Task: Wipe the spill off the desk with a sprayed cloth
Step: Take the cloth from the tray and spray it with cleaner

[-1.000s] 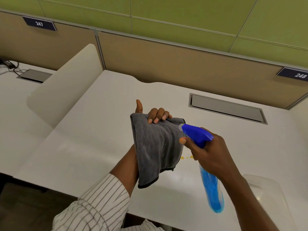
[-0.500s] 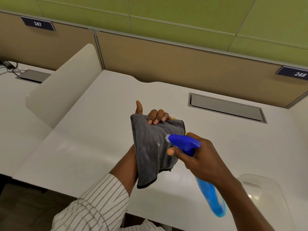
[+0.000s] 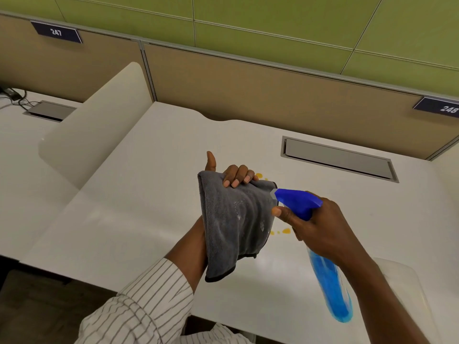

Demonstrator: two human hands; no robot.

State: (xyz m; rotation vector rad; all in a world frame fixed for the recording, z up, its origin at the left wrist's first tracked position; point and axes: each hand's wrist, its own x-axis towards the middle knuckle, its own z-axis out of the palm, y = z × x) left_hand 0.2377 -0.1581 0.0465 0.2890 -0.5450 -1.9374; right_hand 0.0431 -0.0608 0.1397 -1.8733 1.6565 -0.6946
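My left hand holds a grey cloth up above the white desk, fingers curled over its top edge, thumb sticking up. Wet speckles show on the cloth's face. My right hand grips a blue spray bottle by its neck, a finger on the trigger, its blue nozzle pointed at the cloth from the right and almost touching it. Small orange spill drops lie on the desk below the cloth's right edge. More orange spots show just behind my left fingers.
A grey cable hatch is set into the desk at the back right. A cream divider panel stands on the left, with a neighbouring desk and cables beyond. A brown partition wall runs along the back. A translucent chair back sits at the lower right.
The spray bottle's nozzle swung left across the cloth's face half a second ago and has moved back to the cloth's right edge. More wet speckles show on the cloth. The left hand has barely moved.
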